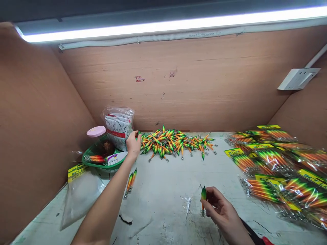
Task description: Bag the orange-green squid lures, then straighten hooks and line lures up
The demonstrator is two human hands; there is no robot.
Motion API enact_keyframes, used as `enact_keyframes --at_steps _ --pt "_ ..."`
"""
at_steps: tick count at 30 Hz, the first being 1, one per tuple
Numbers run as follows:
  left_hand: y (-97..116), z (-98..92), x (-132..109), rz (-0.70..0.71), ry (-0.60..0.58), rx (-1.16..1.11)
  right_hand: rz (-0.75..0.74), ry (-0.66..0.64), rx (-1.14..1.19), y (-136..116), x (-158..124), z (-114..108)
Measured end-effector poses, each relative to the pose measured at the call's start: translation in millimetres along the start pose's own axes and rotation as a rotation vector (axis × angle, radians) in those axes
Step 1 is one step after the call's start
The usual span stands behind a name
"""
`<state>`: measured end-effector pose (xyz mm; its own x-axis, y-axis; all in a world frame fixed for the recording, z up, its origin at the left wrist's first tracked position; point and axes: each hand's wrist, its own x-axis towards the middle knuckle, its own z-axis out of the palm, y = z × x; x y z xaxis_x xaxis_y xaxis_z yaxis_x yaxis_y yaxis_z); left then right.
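While pinched upright between thumb and fingertips of the right hand [222, 212], the green-and-orange spindle-shaped fishing lure [203, 194] sits low over the white worktop [166, 190], near its front edge. Judged light, rigid and glossy, it may slip; grip the mid-body, clear of the hooked wire crown at its lower end. The left hand [133, 143] rests at the left edge of the heap of matching lures [176, 141], fingers curled; whether they grasp one cannot be told. Two loose lures [130, 182] lie beside the left forearm. Clear packets of lures [276, 170] lie right, a green plastic basket [100, 158] left.
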<state>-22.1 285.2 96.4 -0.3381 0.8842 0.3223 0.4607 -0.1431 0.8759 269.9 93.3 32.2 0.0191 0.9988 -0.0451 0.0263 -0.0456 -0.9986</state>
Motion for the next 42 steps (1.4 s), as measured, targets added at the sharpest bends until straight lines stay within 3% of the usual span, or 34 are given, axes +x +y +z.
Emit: enact_keyframes --at_steps 2,5,7,8,11,21,42 --pt "11.5 4.6 -29.8 -0.072 -0.111 -0.113 0.048 -0.036 0.05 -9.7 -1.7 2.8" --pt "28.4 10.6 -96.5 -0.188 -0.424 -0.278 0.164 -0.154 0.179 -25.5 -2.1 6.0" --pt "38.7 9.3 -139.7 -0.388 -0.696 -0.501 0.23 -0.199 0.278 -33.5 -1.7 8.2" --pt "43.3 7.3 -156.8 -0.482 -0.779 -0.6 0.259 -0.224 0.319 -36.3 -1.8 9.4" --pt "52.8 1.1 -184.7 -0.621 -0.871 -0.755 0.321 -0.299 0.415 -40.7 -4.1 12.8" --pt "59.1 0.0 -187.3 -0.607 -0.921 -0.794 0.397 -0.34 0.484 -40.6 -9.0 17.7" --pt "58.1 5.3 -197.6 -0.741 -0.946 -0.838 0.516 -0.439 0.679 -34.6 -16.3 6.8"
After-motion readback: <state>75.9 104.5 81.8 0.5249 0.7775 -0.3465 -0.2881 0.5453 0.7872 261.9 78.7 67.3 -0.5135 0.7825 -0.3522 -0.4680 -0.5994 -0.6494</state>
